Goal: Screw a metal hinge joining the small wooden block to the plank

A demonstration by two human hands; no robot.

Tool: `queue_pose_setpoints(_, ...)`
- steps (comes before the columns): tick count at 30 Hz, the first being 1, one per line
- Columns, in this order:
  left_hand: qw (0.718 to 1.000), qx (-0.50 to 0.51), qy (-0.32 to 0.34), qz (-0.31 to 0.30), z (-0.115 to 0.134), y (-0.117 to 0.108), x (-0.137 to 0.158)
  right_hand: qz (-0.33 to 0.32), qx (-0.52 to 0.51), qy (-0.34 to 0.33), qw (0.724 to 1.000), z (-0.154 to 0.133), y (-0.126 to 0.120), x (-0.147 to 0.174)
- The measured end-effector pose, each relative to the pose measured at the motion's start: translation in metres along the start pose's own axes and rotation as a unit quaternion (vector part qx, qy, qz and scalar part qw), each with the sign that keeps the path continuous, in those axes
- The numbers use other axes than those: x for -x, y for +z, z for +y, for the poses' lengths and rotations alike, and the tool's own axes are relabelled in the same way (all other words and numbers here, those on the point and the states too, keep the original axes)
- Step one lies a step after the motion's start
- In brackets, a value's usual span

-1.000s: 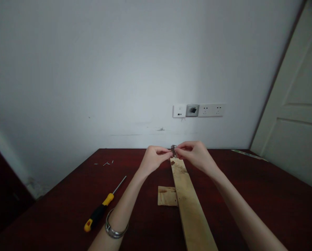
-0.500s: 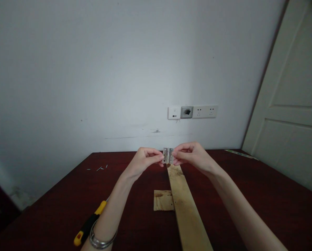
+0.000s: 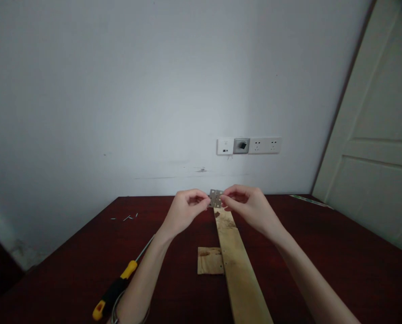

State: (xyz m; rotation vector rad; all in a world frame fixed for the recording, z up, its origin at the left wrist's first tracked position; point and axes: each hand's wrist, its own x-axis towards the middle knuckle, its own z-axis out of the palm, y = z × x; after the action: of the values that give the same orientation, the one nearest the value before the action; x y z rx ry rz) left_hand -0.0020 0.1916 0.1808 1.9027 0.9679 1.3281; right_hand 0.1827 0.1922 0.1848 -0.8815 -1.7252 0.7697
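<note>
A small metal hinge (image 3: 216, 198), unfolded with its screw holes showing, is held up between my two hands over the far end of a long wooden board (image 3: 239, 265). My left hand (image 3: 186, 208) pinches its left leaf between thumb and fingers. On the other side, my right hand (image 3: 245, 201) grips the right leaf the same way. A short wooden piece (image 3: 210, 260) lies against the board's left side. Beside my left forearm rests a yellow and black screwdriver (image 3: 120, 281), its shaft partly behind the arm.
Several small screws (image 3: 129, 218) lie on the dark red table (image 3: 174, 288) at the far left. Behind the table stands a white wall with a row of sockets (image 3: 248, 146). A flat strip (image 3: 310, 201) lies near the back right edge, by a pale door (image 3: 379, 135).
The hinge has tilted, and its face now looks darker instead of shiny. Both hands have turned slightly with it. More of the screwdriver shows as my left forearm has shifted.
</note>
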Motion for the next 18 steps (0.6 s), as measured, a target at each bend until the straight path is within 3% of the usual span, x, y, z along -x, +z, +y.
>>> queue_pose_setpoints(5,0.996,-0.011,0.013,0.083,-0.006,0.004,-0.004,0.120,0.094,-0.009,0.988,0.005,0.003,-0.002)
queue_pose_setpoints(8,0.990,-0.049,0.043,0.121,-0.009,0.006,-0.005,0.146,0.115,-0.025,0.982,0.000,0.004,0.002)
queue_pose_setpoints(10,0.978,-0.106,0.087,0.157,-0.011,0.008,-0.004,0.127,0.078,-0.009,0.989,-0.004,0.007,0.003)
queue_pose_setpoints(13,0.937,-0.229,0.174,0.199,-0.014,0.012,-0.002,0.078,-0.036,0.060,0.994,-0.006,0.015,0.002)
queue_pose_setpoints(18,0.869,-0.373,0.266,0.186,-0.021,0.019,0.002,0.048,-0.202,0.115,0.971,0.009,0.025,-0.007)
